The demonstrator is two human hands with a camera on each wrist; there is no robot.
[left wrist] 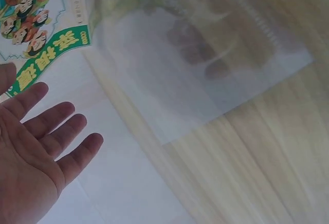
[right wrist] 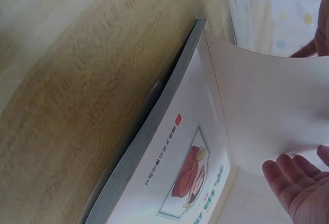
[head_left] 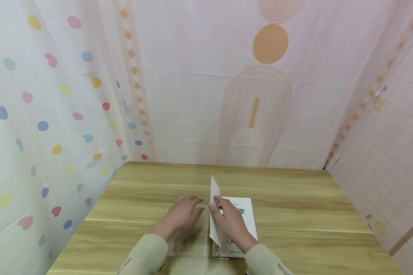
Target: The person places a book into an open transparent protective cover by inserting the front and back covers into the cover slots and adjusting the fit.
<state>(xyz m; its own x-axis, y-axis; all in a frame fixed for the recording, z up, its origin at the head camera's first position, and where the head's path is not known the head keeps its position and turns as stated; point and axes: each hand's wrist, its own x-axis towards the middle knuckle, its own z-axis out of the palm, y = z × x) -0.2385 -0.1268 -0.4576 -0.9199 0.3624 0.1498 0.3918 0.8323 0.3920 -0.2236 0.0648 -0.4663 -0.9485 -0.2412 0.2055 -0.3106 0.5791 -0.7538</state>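
Book [head_left: 249, 223]: mid-table [head_left: 313, 206], cover [head_left: 213, 225] raised, page partly hidden.
Right hand [head_left: 231, 219]: fingers straight, against cover.
Left hand [head_left: 181, 212]: fingers apart, left of cover.
Clear film [left wrist: 169, 100]: beneath left hand, faint-edged.
Table: extends rightward; near edge cut off.

Back curtain [head_left: 186, 110]: pale, creased, with nested arches [head_left: 237, 114], an orange disc [head_left: 270, 43] above them, diamond strips [head_left: 134, 70] down both sides.
Left curtain [head_left: 62, 152]: white, scattered with pink, blue, yellow and red dots and hearts.
Right curtain [head_left: 392, 160]: pale, with faint grid lines and yellowish flowers [head_left: 378, 104].
Table [head_left: 296, 206]: light wood grain, streaks running side to side, far edge along the foot of the back curtain.
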